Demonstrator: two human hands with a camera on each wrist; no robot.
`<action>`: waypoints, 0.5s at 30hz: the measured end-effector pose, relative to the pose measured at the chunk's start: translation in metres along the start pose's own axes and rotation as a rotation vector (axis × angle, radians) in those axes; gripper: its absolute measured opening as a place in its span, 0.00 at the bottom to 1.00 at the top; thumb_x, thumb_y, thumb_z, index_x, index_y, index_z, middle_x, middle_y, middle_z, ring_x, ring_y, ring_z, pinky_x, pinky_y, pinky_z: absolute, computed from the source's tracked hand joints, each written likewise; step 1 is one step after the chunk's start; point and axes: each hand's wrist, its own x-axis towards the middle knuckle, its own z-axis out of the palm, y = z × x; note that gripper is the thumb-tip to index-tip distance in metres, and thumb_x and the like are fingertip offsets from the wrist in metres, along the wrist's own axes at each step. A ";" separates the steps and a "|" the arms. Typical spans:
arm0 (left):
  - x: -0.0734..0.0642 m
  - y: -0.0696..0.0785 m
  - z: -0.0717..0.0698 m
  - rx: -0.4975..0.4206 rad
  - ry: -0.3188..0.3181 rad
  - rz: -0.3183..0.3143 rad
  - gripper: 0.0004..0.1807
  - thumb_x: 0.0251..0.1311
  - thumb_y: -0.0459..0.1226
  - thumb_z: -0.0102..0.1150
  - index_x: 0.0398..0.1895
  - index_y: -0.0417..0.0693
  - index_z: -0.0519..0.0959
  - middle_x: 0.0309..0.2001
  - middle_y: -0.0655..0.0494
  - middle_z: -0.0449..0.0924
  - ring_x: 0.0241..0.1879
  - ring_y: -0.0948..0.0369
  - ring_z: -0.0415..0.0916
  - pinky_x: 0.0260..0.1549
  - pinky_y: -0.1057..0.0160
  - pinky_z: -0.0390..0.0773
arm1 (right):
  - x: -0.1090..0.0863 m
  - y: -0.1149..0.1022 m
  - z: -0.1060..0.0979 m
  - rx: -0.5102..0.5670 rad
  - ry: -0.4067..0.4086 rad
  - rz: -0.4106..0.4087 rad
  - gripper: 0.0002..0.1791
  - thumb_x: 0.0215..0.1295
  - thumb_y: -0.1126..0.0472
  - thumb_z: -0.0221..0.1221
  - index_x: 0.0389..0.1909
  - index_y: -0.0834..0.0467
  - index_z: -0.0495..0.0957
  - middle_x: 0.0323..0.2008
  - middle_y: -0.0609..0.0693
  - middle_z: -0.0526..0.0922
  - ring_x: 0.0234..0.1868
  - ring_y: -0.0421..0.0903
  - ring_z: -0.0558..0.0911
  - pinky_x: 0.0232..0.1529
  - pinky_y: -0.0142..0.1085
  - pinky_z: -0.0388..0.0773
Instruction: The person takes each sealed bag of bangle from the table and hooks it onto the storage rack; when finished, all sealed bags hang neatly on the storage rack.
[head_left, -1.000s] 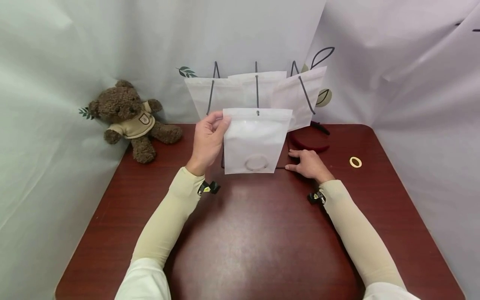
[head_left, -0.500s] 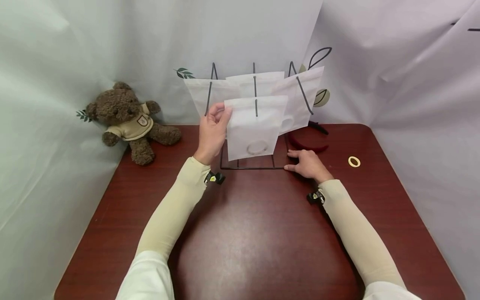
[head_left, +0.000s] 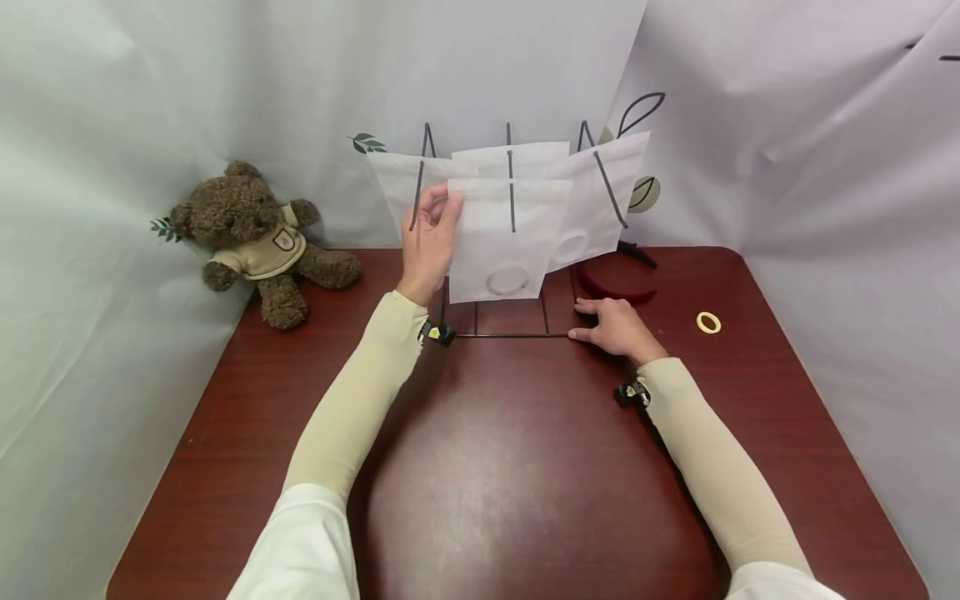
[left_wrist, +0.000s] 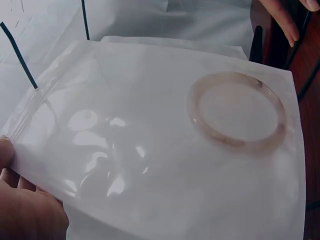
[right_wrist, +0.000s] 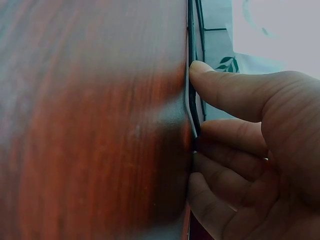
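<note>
Surface: dark red table (head_left: 525,467) — white drapes behind.
Left hand (head_left: 430,237): fingers pinch bangle pouch (head_left: 504,242) on wire rack (head_left: 510,321), 12 o'clock.
Right hand (head_left: 617,327): fingers straight — pressing rack's base, 3 o'clock side.

Beige sleeves (head_left: 352,408), seemingly white cuffs, black wrist clips (head_left: 437,333)

The wire rack (head_left: 510,329) stands at the table's (head_left: 525,467) back, pouches (head_left: 506,242) hanging on it. Teddy bear (head_left: 255,237) sits left; tape roll (head_left: 708,322) lies right.

Head view looking down over table (head_left: 525,467), wrist views close-up, all sharing wire rack (head_left: 510,333)
</note>
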 end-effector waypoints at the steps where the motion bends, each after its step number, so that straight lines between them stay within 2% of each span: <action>1: 0.002 0.000 0.001 -0.004 0.004 0.001 0.13 0.74 0.39 0.64 0.52 0.38 0.84 0.51 0.36 0.88 0.48 0.67 0.83 0.50 0.66 0.75 | 0.000 0.000 0.000 -0.001 -0.001 0.001 0.36 0.65 0.51 0.73 0.70 0.62 0.78 0.70 0.60 0.79 0.75 0.65 0.71 0.74 0.59 0.68; 7: 0.009 -0.001 0.007 0.010 0.030 0.015 0.12 0.75 0.40 0.64 0.51 0.39 0.84 0.51 0.40 0.89 0.53 0.65 0.85 0.53 0.67 0.76 | 0.000 0.000 -0.002 -0.007 -0.007 0.002 0.36 0.65 0.51 0.72 0.70 0.62 0.77 0.70 0.60 0.79 0.75 0.65 0.71 0.74 0.59 0.68; 15: 0.016 -0.008 0.013 0.038 0.087 0.035 0.11 0.74 0.39 0.65 0.49 0.40 0.84 0.49 0.42 0.90 0.46 0.68 0.85 0.47 0.68 0.76 | 0.001 0.001 0.000 -0.008 -0.008 0.001 0.36 0.66 0.50 0.72 0.71 0.62 0.77 0.70 0.60 0.78 0.76 0.65 0.70 0.74 0.58 0.68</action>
